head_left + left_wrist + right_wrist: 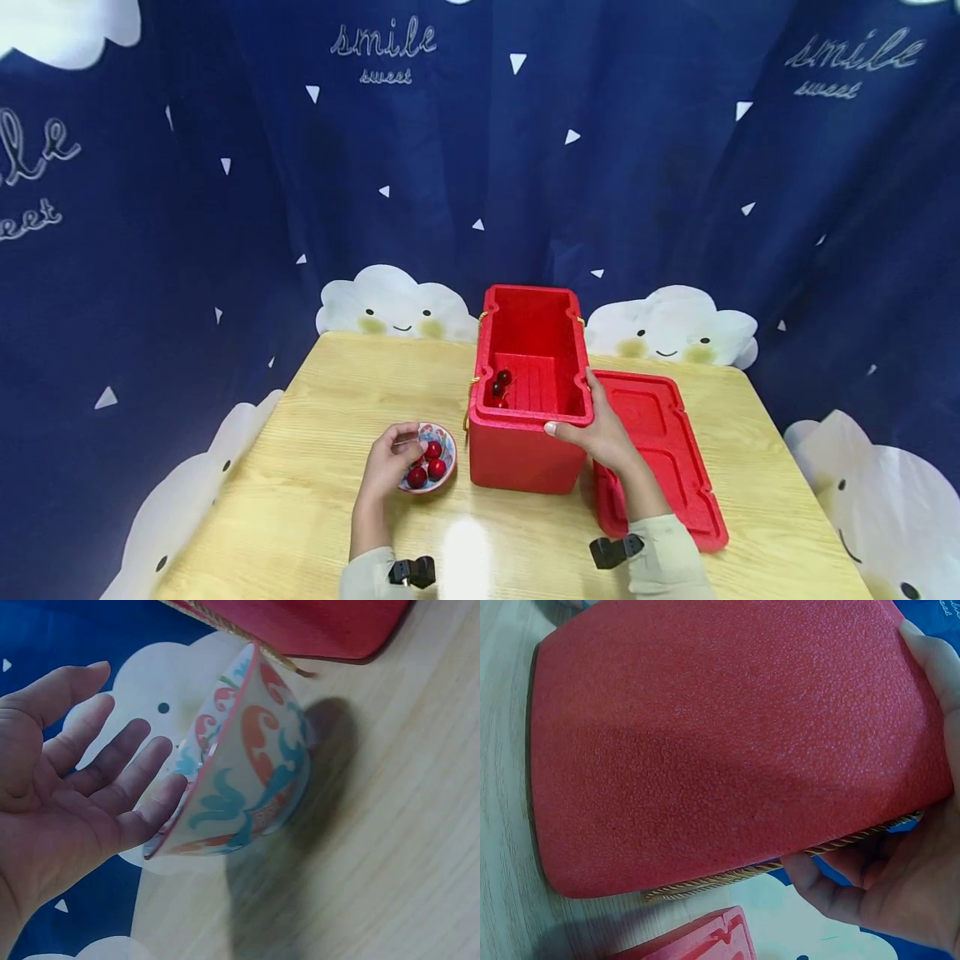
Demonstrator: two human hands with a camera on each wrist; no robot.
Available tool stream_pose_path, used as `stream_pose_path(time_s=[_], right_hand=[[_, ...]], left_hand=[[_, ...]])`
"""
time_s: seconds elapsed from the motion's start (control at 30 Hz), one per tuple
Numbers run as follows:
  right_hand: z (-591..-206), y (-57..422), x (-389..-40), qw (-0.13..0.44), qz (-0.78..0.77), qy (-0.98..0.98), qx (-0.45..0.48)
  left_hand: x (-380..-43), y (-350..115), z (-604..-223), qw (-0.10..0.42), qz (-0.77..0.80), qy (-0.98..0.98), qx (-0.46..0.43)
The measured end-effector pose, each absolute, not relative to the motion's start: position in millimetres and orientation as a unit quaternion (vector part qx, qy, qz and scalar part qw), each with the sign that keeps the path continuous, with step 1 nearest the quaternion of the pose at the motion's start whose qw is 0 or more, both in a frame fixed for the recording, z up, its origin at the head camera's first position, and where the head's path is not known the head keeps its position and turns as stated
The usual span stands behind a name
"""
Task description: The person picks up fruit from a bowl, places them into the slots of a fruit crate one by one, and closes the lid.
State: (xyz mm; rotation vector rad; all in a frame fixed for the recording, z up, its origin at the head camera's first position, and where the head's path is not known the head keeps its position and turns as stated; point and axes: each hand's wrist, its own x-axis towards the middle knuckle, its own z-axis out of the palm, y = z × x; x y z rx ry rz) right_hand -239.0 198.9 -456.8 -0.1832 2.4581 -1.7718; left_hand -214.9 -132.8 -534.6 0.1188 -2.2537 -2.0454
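My left hand point(388, 461) is over the left rim of a small patterned bowl point(452, 472), its fingers reaching in beside several red cherries point(417, 477). In the left wrist view, the left hand's fingers point(124, 761) are loosely bent and apart, with nothing seen between them. The bowl's outside point(255, 772) carries orange and blue ornaments. My right hand point(603, 429) grips the near right corner of an uncovered red foam box point(517, 454), thumb at the front rim and fingers along the right side. Dark and red cherries point(501, 385) lie inside the box at its left.
A red lid point(660, 458) lies on the wooden table point(360, 383), right of the box. Twisted gold cord point(780, 866) runs along the box's side. Behind the table hangs a dark blue curtain point(420, 150) with white clouds.
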Motion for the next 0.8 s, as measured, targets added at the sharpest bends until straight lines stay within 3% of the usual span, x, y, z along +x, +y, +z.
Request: stream_pose_path(time_s=[0.43, 0.8], right_hand=[[-456, 200, -242, 0.048, -0.58, 0.81, -0.071], [-428, 192, -225, 0.071, -0.584, 0.806, -0.058]], left_hand=[[-215, -131, -538, 0.044, -0.672, -0.736, 0.065], [-223, -132, -547, 0.032, -0.667, -0.741, 0.069]])
